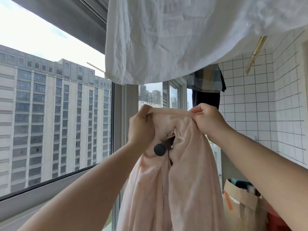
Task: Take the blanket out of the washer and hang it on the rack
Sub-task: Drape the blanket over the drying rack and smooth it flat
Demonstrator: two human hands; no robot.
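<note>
- Holding the blanket (175, 180) up at chest height: both hands grip its top edge, pink cloth hanging straight down between the forearms.
- Left hand (140, 126): fingers curled over the left end of the bunched top edge, cloth pinched inside the fist.
- Right hand (207, 121): thumb and fingers pinch the right end of the same edge; a short taut span of cloth runs between the two hands.
- Bar (164, 146): a dark rod with a rounded end cap pokes out toward the viewer from a gap in the folds, just below the left hand. Its long axis runs near-to-far, away into the cloth; the rest is hidden. Judged to be the rack's rail, with the blanket already draped over it, though the far side cannot be seen.
- Key relation: the held edge sits above the bar, hands on either side of its line, left hand nearer the cap.
- Judgement: next comes spreading the bunched cloth along the bar, away from the cap.
- White sheet (166, 39) hangs overhead; window (55, 105) at left, tiled wall (266, 100) at right.
</note>
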